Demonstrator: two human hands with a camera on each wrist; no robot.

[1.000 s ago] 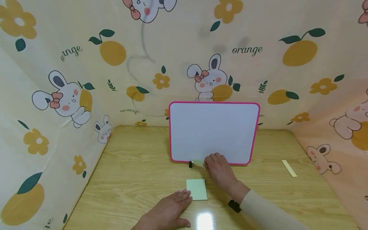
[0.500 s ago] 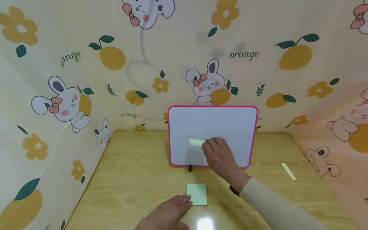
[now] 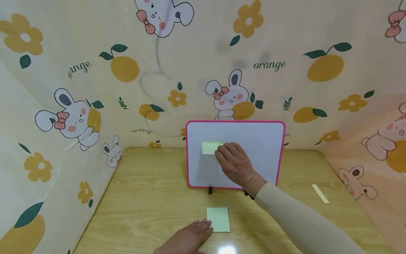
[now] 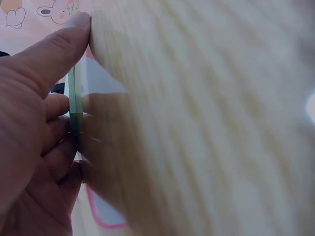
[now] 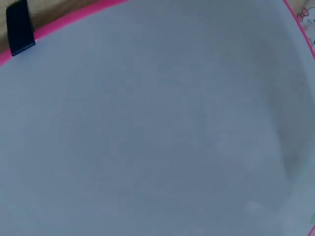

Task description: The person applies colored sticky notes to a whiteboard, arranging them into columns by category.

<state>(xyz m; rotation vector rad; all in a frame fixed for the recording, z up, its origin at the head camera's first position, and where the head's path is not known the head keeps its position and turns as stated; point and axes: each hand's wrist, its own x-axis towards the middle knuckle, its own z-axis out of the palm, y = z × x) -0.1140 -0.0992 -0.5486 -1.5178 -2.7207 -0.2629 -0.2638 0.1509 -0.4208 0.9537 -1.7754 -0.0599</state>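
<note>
In the head view my right hand [image 3: 236,164] pinches a pale green sticky note [image 3: 209,148] by its right side, in front of the pink-framed whiteboard [image 3: 264,150]. Whether the note touches the board cannot be told. My left hand [image 3: 187,238] rests on the table, fingertips on the lower left edge of a green sticky note pad [image 3: 219,218]. The left wrist view has the left hand [image 4: 39,118] beside the thin edge of the pad [image 4: 75,98], with its fingers fairly straight. Mostly the whiteboard [image 5: 147,123] fills the right wrist view; the right hand is outside it.
Black feet [image 3: 210,190] hold the whiteboard upright near the back of the wooden table [image 3: 142,187]. A narrow pale yellow strip [image 3: 320,193] lies to the right. Printed cloth [image 3: 196,53] walls the table at the back and both sides.
My right hand has lifted the sticky note from the whiteboard's bottom edge to its upper left part. The left hand stays at the pad. The head view has tilted slightly up.
</note>
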